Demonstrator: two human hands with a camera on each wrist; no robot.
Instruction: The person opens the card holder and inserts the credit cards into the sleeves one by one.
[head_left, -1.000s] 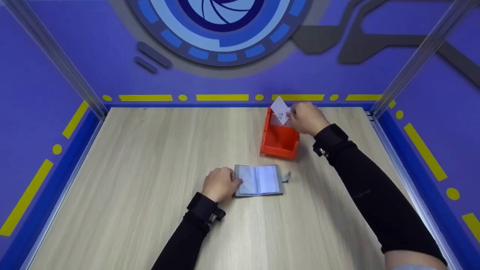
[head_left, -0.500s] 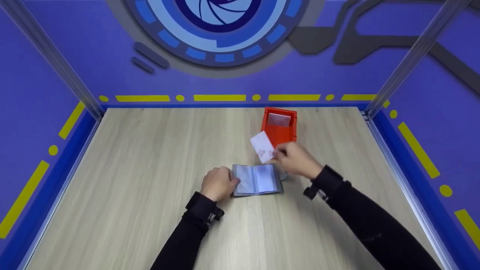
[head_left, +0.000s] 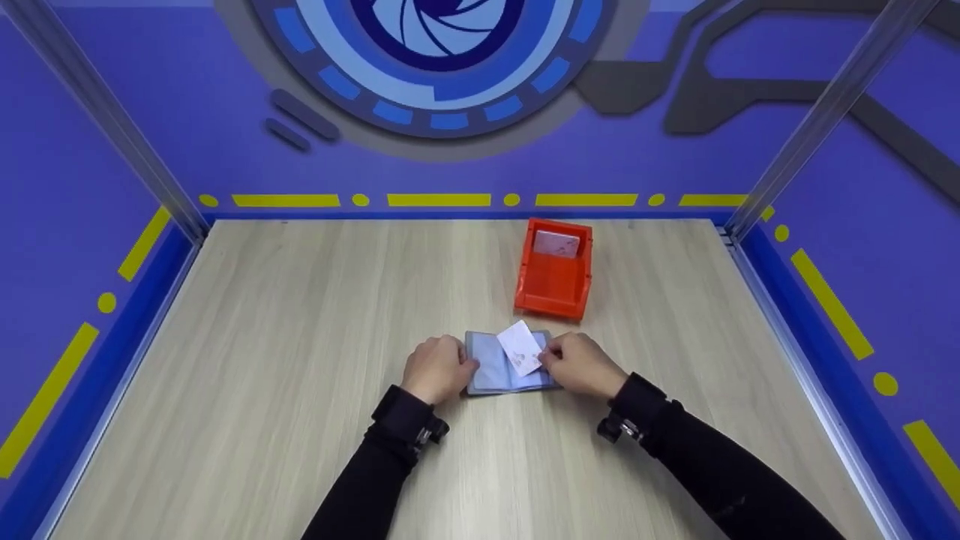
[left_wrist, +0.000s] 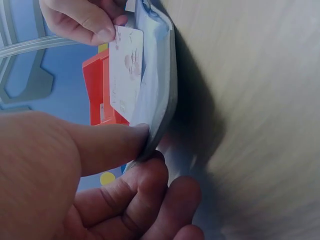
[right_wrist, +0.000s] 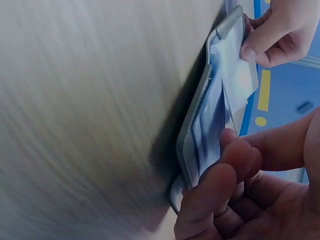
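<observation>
An open card holder with a grey cover and clear plastic sleeves lies on the table. My left hand pinches its left edge, thumb on top and fingers beneath, as the left wrist view shows. Between thumb and fingers my right hand pinches a white card with reddish print. The card is tilted over the holder's middle and right page; in the left wrist view the card stands above the sleeves. Whether it touches a sleeve I cannot tell.
Behind the holder stands a red bin with more printed cards leaning at its back wall. The wooden table is bordered by blue panels and metal posts.
The right hand has brought the card from the red bin toward me and left, down over the card holder. The left hand keeps its hold on the holder's edge.
</observation>
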